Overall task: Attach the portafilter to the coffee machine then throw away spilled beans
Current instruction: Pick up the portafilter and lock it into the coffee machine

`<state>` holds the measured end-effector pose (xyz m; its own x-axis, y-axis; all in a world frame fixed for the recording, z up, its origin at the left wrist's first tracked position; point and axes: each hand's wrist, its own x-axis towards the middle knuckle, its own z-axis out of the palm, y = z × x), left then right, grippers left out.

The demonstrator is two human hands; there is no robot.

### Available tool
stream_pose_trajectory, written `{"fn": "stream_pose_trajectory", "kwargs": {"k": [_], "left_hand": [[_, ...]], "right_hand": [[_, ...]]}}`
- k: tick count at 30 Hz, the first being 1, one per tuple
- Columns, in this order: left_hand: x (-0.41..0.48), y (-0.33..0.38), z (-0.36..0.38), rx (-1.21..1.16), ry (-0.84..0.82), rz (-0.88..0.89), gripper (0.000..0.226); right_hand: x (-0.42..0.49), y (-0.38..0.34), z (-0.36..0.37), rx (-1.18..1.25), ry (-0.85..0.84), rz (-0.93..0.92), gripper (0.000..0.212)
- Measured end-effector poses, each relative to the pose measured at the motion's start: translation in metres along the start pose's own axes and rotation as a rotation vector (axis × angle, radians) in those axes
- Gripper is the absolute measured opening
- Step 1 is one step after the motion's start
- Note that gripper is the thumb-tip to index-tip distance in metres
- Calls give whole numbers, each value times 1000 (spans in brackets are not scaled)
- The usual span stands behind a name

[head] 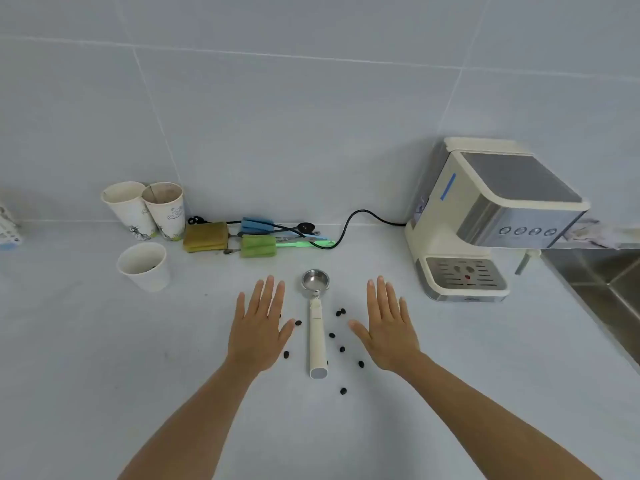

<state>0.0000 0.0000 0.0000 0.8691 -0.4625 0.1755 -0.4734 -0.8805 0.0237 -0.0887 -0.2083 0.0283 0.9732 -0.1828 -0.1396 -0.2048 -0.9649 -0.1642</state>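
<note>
Nothing's been grabbed at this point. Both hands are flat and spread, palms down, fingers apart, holding nothing: the left hand (258, 327) sits just left of the portafilter (316, 317) and the right hand (386, 327) just right of it. I can't tell if the palms actually rest on the white table (104, 358) or hang just above it. Reads to me like a ready pose, framing the thing that gets picked up first.

The portafilter lies flat between the hands, metal basket pointing away toward the wall, cream handle pointing back at the person. Handy, because the handle end is the near end, so either hand can just close on it.

The coffee machine (485, 220) is off to the right near the sink (595, 282), so my guess is the right hand makes more sense for the carry and the twist-in under the brew head.

The spilled beans (341, 348) are scattered loose around the handle, mostly on its right side, a couple by the left thumb. Better to leave them until the portafilter's off the table. There's a paper cup (143, 265) to the left with something dark in it, but whether that's where the beans go, no idea.
</note>
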Motion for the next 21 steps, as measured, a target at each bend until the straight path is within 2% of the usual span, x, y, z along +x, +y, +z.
{"fn": "stream_pose_trajectory", "kwargs": {"k": [5, 9, 15, 21], "left_hand": [[2, 11, 3, 9, -64, 41, 65], [-1, 27, 15, 21, -71, 78, 50], [0, 64, 20, -203, -377, -135, 46], [6, 83, 32, -331, -506, -295, 48]], "right_hand": [[1, 7, 6, 27, 6, 35, 100], [-7, 12, 17, 72, -46, 42, 103], [-32, 17, 53, 145, -205, 69, 111], [-43, 22, 76, 185, -326, 95, 115]]}}
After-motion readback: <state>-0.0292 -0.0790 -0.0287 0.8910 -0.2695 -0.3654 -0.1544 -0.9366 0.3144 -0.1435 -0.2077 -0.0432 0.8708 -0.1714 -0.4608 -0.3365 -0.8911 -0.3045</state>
